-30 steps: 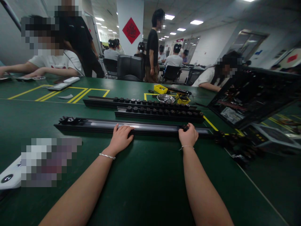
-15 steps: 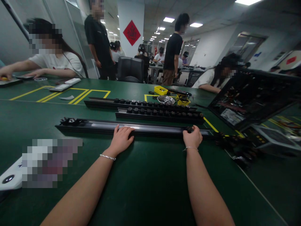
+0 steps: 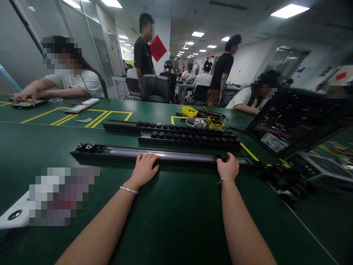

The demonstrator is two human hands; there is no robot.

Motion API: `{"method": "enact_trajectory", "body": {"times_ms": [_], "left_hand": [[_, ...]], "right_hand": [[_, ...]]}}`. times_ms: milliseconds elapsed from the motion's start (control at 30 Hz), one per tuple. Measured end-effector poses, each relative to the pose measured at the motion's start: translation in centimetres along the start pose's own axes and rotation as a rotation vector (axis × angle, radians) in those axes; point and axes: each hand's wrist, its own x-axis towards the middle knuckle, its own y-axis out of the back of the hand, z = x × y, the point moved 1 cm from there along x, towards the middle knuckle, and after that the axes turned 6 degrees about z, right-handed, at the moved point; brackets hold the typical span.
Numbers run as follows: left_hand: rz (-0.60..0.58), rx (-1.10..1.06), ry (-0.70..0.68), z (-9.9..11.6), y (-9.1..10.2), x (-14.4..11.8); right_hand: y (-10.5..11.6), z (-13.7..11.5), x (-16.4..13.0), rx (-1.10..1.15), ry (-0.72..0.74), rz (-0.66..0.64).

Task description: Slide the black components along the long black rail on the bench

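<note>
A long black rail with a shiny grey groove lies on the green counter. The left hand rests on its near edge, thumb spread from the fingers. The right hand pinches a small dark piece near the rail's right end.

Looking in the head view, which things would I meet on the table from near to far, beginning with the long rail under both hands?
Front black rail → shorter black rail → rear black rail → shiny metal dish → yellow tray.
</note>
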Motion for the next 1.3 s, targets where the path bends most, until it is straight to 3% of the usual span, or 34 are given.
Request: {"method": "enact_trajectory", "body": {"times_ms": [233, 467, 1300], "left_hand": [[0.004, -0.017, 0.000, -0.1, 0.0, 0.0], [-0.004, -0.004, 0.006, 0.0, 0.0, -0.1], [0.006, -0.003, 0.004, -0.1, -0.2, 0.0]], "right_hand": [[0.4, 0.4, 0.5, -0.069, 0.029, -0.087], [-0.2, 0.9, 0.5, 0.014, 0.056, 0.002], [0.5, 0.7, 1.3, 0.009, 0.007, -0.032]]}}
